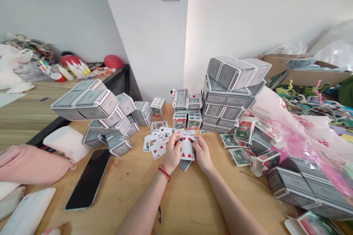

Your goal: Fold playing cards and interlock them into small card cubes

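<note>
My left hand (pixel 173 151), with a red string at the wrist, and my right hand (pixel 202 152) meet at the middle of the wooden table (pixel 132 191). Both grip a small stack of playing cards (pixel 186 149); the top card shows red hearts. More cards (pixel 157 143) lie face up, fanned on the table just left of my hands. Small cubes made of cards (pixel 187 112) stand right behind my hands.
A pile of card blocks (pixel 104 115) sits at left, a taller stack (pixel 231 91) at right, more blocks (pixel 303 187) at the near right. A dark phone (pixel 88 178) lies at the near left beside pink cloth (pixel 30 167). Pink plastic bag (pixel 298 132) and loose card boxes (pixel 248 143) lie right.
</note>
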Tool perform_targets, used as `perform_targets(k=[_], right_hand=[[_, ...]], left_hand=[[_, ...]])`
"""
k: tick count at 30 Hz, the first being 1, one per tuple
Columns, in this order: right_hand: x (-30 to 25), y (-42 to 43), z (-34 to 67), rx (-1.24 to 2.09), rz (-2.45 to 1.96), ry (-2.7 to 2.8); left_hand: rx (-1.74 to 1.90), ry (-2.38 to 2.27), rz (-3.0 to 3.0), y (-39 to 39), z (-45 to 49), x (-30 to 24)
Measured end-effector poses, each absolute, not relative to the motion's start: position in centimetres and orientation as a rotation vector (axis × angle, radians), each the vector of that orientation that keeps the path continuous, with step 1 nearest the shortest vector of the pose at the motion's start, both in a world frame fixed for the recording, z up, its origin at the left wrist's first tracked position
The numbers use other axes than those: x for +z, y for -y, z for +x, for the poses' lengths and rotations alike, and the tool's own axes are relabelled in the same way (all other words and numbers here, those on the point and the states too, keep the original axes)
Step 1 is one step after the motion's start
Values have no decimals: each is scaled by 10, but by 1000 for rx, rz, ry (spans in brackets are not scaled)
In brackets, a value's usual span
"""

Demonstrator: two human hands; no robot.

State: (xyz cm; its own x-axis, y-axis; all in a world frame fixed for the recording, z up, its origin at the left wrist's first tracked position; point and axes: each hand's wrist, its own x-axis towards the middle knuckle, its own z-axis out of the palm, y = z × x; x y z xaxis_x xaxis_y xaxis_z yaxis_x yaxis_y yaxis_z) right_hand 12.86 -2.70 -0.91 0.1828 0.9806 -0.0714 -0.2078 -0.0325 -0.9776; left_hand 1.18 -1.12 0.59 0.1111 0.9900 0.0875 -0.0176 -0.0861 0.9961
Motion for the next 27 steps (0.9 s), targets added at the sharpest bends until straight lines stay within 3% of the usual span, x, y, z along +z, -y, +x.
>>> perform_targets(k=[27], right_hand=[[-5,29,127,1351,-990,705]], left_hand=[[1070,-956,1143,3,5,9]])
